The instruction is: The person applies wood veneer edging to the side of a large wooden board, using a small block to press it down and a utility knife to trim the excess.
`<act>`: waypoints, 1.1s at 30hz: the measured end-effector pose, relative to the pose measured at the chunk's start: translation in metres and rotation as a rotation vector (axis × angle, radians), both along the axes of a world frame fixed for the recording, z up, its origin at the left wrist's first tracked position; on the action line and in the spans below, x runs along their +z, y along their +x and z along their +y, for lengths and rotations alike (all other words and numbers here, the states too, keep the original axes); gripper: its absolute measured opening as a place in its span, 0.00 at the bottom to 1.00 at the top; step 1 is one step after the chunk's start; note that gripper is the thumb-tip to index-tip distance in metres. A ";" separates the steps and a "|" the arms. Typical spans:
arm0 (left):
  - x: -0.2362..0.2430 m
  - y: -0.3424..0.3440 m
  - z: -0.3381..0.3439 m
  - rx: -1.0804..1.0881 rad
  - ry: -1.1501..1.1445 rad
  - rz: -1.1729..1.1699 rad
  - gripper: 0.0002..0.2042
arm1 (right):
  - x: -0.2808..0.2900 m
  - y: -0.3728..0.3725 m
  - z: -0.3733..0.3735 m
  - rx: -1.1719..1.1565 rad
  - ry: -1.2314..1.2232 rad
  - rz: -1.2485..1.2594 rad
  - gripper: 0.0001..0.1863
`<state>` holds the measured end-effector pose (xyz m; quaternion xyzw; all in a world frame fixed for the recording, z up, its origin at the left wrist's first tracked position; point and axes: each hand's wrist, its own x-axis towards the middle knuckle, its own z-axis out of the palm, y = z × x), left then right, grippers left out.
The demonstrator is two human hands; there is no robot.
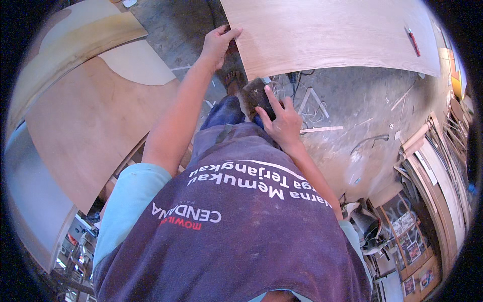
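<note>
A pale plywood sheet [327, 35] stretches across the top of the view, its near edge toward me. My left hand [219, 46] is closed at the sheet's left edge, thumb and fingers pinching it. Just below the near left corner, my right hand [284, 121] grips a dark, flat rectangular block [255, 95] between thumb and fingers, with the index finger stretched along its side. The block's far end lies close to the sheet's edge; whether they touch I cannot tell. A slim red tool [413, 43] rests on the sheet's right part.
Large cut boards [95, 121] lean at the left. Thin wood offcuts [322, 129] and cords litter the concrete floor [347, 156]. Wood strips and panels [437, 176] stack along the right. My bare foot [232, 80] shows beneath the sheet's left corner.
</note>
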<state>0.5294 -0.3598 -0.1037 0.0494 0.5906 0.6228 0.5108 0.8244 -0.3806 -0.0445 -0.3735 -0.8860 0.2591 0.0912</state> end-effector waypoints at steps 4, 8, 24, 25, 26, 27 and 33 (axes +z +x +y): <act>-0.005 -0.003 0.008 -0.007 0.027 0.006 0.17 | -0.002 -0.003 -0.005 -0.050 -0.010 -0.011 0.36; -0.012 -0.011 0.014 -0.015 0.033 0.056 0.18 | -0.001 -0.006 -0.008 -0.064 -0.036 -0.015 0.35; -0.004 -0.030 0.028 -0.116 -0.087 0.148 0.18 | -0.012 -0.023 -0.025 -0.203 -0.078 0.030 0.35; -0.004 -0.030 0.027 -0.121 -0.085 0.134 0.18 | -0.013 -0.024 -0.025 -0.200 -0.073 0.025 0.35; -0.004 -0.031 0.027 -0.125 -0.082 0.120 0.18 | -0.014 -0.025 -0.026 -0.197 -0.069 0.020 0.35; -0.005 -0.032 0.027 -0.128 -0.078 0.105 0.18 | -0.015 -0.027 -0.025 -0.193 -0.063 0.015 0.35; -0.013 -0.042 0.029 -0.176 -0.015 0.103 0.20 | -0.016 -0.051 -0.015 -0.221 -0.069 0.064 0.35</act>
